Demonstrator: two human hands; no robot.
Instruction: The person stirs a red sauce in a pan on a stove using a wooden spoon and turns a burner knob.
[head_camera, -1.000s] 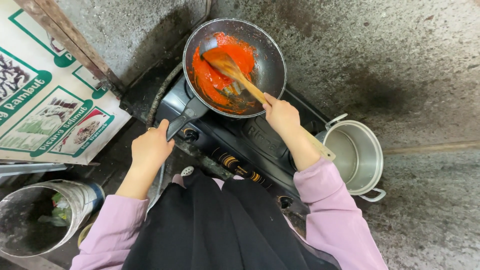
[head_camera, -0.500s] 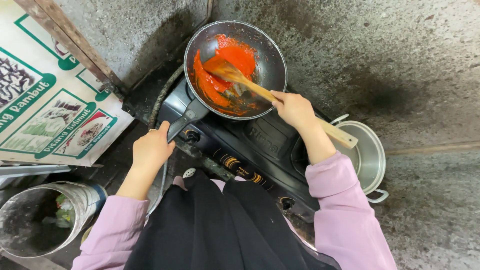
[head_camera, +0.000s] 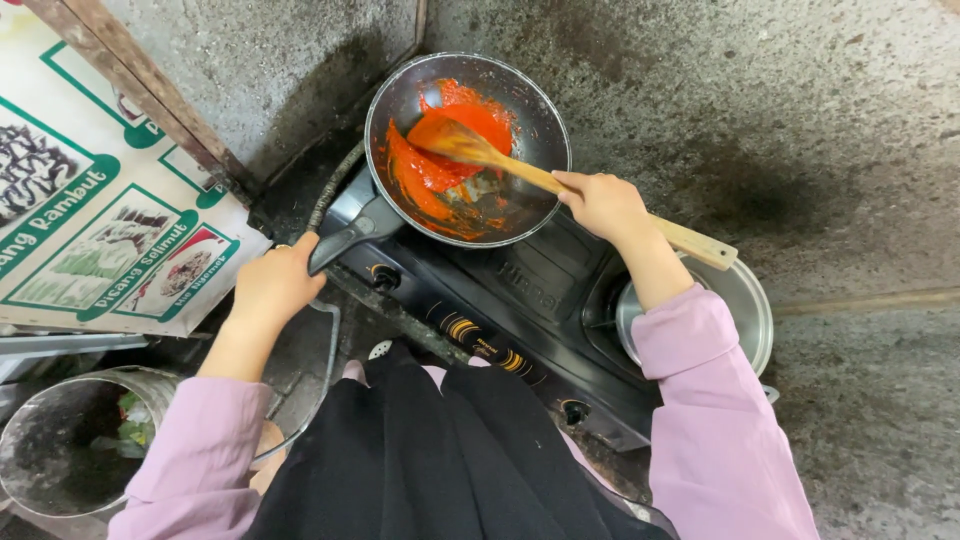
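Right hand (head_camera: 603, 203) fingers closed round wooden spatula (head_camera: 520, 170), blade in red sauce (head_camera: 440, 165) inside wok (head_camera: 468, 148) on stove (head_camera: 520, 300). Left hand (head_camera: 275, 283) fingers curled round wok handle (head_camera: 345, 235).

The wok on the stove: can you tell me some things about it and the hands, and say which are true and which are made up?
1. The right hand holds a wooden spatula. True.
2. The sauce in the wok is green. False: it is orange-red.
3. The left hand grips the wok's dark handle. True.
4. The wok sits on the ground. False: it sits on a black gas stove.
5. A metal pot stands on the stove's other burner, partly behind the right arm. True.
6. The person's sleeves are yellow. False: they are pale purple.
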